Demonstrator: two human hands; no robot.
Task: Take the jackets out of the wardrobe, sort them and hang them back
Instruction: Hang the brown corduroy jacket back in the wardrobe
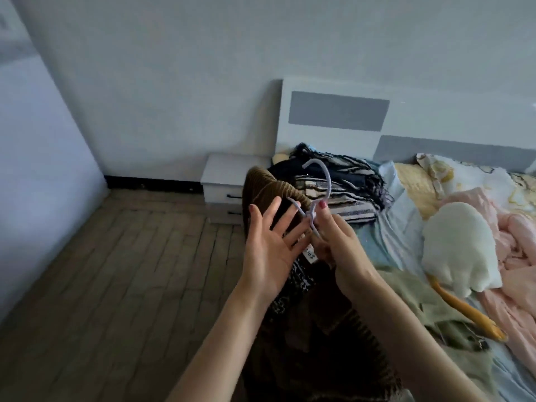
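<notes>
My right hand (333, 236) pinches the neck of a pale lilac hanger (320, 192), thumb and fingers curled round the thin, flocked-looking stem just under its hook. The hook arcs up free above my fingers; the hanger's shoulders are hidden inside the garment, so I cannot make out their shape. My left hand (271, 248) is spread flat, fingers straight and apart, palm toward me, its fingertips against the collar of the brown jacket (266, 184) and holding nothing.

The jacket hangs from the hanger in front of me, over the near left edge of the bed (388, 227). Its outside is ribbed like corduroy, its lining dark with a light speckled print, and a small white label (396, 254) shows between my hands; the print on it is too blurred to read. The jacket's lower part runs out of the bottom of the frame.

Behind it, at the bed's head-end left corner, lies a folded pile of dark and striped clothes (339, 195) with frayed edges, partly hidden by the jacket. An olive-green garment (429, 311) lies crumpled at the near edge, with an orange hanger (467, 311) on it, half under a white plush toy (461, 245). Crumpled pink bedding (510, 242) is cut off at the right. A white nightstand (223, 184) stands beside the bed on the wooden floor (116, 285).
</notes>
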